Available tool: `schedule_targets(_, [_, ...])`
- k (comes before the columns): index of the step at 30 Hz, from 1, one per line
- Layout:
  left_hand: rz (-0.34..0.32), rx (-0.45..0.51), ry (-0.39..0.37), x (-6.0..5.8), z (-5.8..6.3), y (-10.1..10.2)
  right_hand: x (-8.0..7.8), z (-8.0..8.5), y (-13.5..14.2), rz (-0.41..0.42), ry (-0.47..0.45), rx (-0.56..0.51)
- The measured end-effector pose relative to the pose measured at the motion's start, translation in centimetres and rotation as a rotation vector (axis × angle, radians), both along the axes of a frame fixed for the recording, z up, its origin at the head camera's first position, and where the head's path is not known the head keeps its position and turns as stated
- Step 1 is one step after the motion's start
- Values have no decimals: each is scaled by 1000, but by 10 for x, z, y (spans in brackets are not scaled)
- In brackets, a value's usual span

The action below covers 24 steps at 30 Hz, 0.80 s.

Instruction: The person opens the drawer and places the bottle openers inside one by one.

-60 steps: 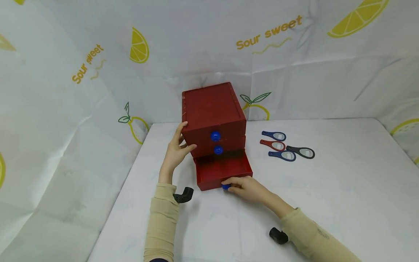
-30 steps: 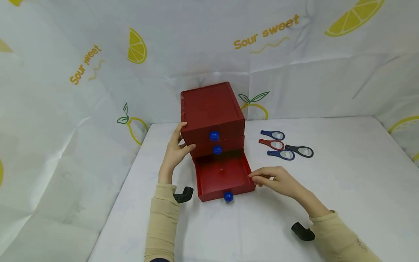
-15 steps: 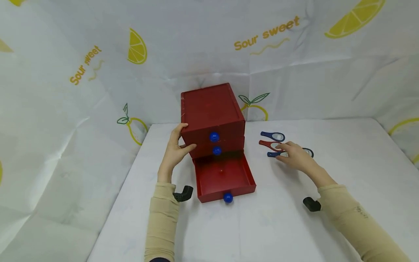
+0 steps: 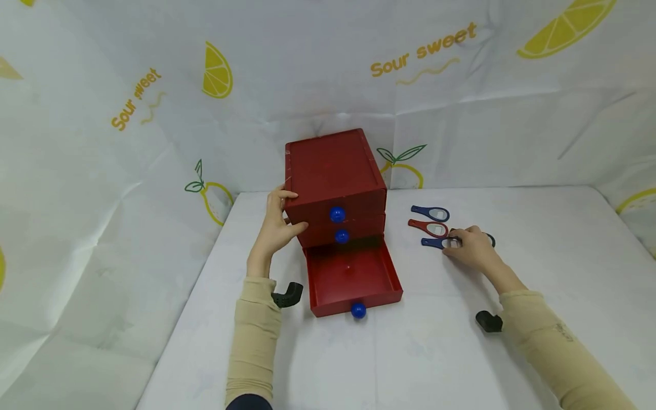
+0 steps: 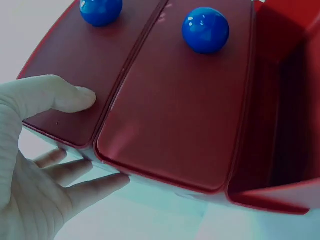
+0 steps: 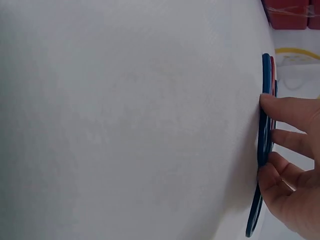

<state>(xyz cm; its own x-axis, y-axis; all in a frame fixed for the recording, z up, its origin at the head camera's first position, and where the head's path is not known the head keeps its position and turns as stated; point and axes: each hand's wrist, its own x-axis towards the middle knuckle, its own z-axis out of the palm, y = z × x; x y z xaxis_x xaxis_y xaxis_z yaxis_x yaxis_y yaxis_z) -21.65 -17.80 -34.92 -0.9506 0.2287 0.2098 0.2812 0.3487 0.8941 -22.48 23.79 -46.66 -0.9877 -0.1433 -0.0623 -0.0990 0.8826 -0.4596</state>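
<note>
A red drawer cabinet (image 4: 333,168) stands with its bottom drawer (image 4: 345,282) pulled out; that drawer bears a round blue knob (image 4: 359,310). My left hand (image 4: 274,228) grips the cabinet's left front corner. Its thumb (image 5: 72,97) presses on the front of the top drawer, while the other fingers lie along the side. To the right, my right hand (image 4: 471,249) pinches the near blue magnifying glass (image 4: 432,242) by its oval end, low over the table. The hand partly covers a black magnifying glass (image 4: 492,240) behind it.
A red magnifying glass (image 4: 420,225) and another blue magnifying glass (image 4: 422,210) lie just beyond the right hand. The two upper drawers, with blue knobs, are closed. A white cloth (image 4: 328,85) with lemon prints hangs behind the white table (image 4: 410,359).
My right hand has let go of the bottom drawer's knob after the drawer slid further out, then moved right to the near blue magnifying glass. My left hand stays at the cabinet corner.
</note>
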Motion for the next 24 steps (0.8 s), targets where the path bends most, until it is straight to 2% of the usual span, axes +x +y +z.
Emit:
schedule_targets(7, [-47,-29,36,-1,-4,-6,2,2,4,1,-56,19])
schedule_targets(14, [-62,-90,85,8,-3,-3,6,2,6,-9,-43,-3])
schedule_targets(19, [-42,-46,68,2,-14,-4,10,3,8,-2,-26,-30])
schedule_targets(24, [-11,-70,57,-8,-31,-7,15,8,9,27,4,-57])
